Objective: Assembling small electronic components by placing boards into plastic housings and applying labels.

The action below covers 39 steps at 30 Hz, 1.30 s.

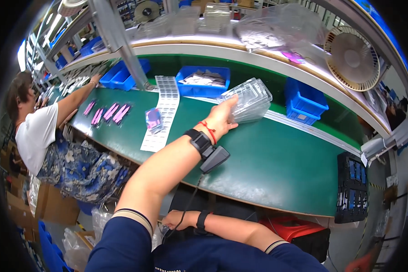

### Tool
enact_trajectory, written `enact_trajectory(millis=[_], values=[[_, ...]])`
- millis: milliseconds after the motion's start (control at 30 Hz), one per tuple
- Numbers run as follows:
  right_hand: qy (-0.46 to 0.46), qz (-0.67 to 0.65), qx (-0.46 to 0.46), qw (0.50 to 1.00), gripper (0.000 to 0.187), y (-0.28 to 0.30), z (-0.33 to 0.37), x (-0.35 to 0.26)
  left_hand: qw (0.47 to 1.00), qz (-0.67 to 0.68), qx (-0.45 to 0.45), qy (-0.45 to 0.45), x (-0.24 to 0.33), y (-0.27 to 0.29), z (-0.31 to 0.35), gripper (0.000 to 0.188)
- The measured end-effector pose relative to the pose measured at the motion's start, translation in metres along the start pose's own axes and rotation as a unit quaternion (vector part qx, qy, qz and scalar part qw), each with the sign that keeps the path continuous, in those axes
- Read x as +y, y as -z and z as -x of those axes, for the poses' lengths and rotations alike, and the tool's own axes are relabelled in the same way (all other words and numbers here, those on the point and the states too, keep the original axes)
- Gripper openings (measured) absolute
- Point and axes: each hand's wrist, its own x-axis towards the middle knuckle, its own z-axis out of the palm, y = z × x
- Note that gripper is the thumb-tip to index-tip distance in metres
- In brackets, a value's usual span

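Observation:
Stretched out over the green table [276,158], my left hand [223,117] is closed on the near left side of a stack of clear plastic blister packs [249,102]. The stack is tilted near the table's back edge. Low in front of my body, below the table's front edge, my right hand [174,220] has its fingers curled in beside some clear plastic; what they hold is too small to make out. Left of my left forearm, a small clear pack with pink and purple contents [153,120] lies on a long white sheet of labels [167,109].
Blue bins stand along the back: one with pale pieces [204,80], a stacked pair [305,103], others [124,75] at left. Pink items [109,113] lie near a co-worker [36,127]. A black tray [352,188] sits at the right end. Overhead is a shelf with a fan [352,59].

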Motion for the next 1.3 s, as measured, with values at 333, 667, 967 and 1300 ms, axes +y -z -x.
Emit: enact_trajectory(millis=[333, 667, 967, 1300], values=[[-0.001, -0.011, 0.011, 1.0, 0.009, -0.003, -0.001, 0.01, 0.973, -0.211, 0.026, -0.089, 0.02, 0.053, 0.073, 0.067], [0.072, -0.029, 0.038, 0.996, 0.014, 0.021, -0.003, -0.006, 0.921, -0.371, 0.115, -0.017, 0.003, 0.284, 0.345, 0.014], [-0.001, -0.018, -0.037, 0.999, 0.02, 0.025, -0.014, -0.026, 0.849, -0.522, 0.08, -0.024, -0.135, 0.295, 0.4, 0.012], [0.027, 0.055, -0.008, 0.998, 0.016, 0.016, -0.021, -0.03, 0.583, -0.811, 0.022, 0.054, -0.189, 0.297, 0.361, 0.05]])
